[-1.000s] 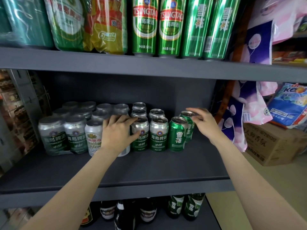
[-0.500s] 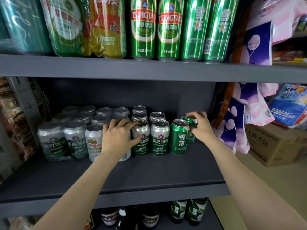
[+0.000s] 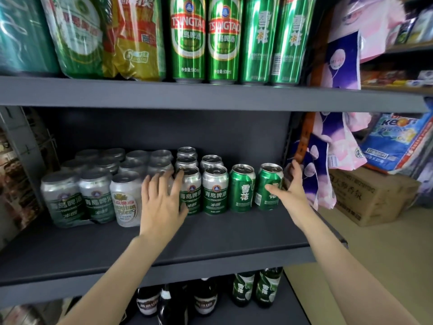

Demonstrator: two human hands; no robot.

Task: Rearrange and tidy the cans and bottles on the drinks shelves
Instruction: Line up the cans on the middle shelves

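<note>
On the middle shelf (image 3: 210, 233) stand short beer cans. Its front row holds shrink-wrapped silver-green cans (image 3: 77, 198), a white can (image 3: 125, 202), two silver-green Tsingtao cans (image 3: 215, 191) and two green cans. My left hand (image 3: 161, 202) is spread flat with straight fingers against the can fronts between the white can and the Tsingtao cans. My right hand (image 3: 289, 191) is at the rightmost green can (image 3: 267, 184), which stands upright at the row's end. The thumb lies across the can's front and the fingers stretch up beside its right side.
Tall green cans (image 3: 206, 38) and wrapped multipacks (image 3: 79, 36) fill the top shelf. Dark bottles (image 3: 206, 299) and green bottles (image 3: 255, 287) stand on the bottom shelf. Pink and purple bags (image 3: 325, 165) hang right of the shelf upright, and a cardboard box (image 3: 372, 195) sits on the floor.
My right hand brought the rear green can forward and set it beside the other green can in the front row. My left hand's fingers have spread and straightened.
</note>
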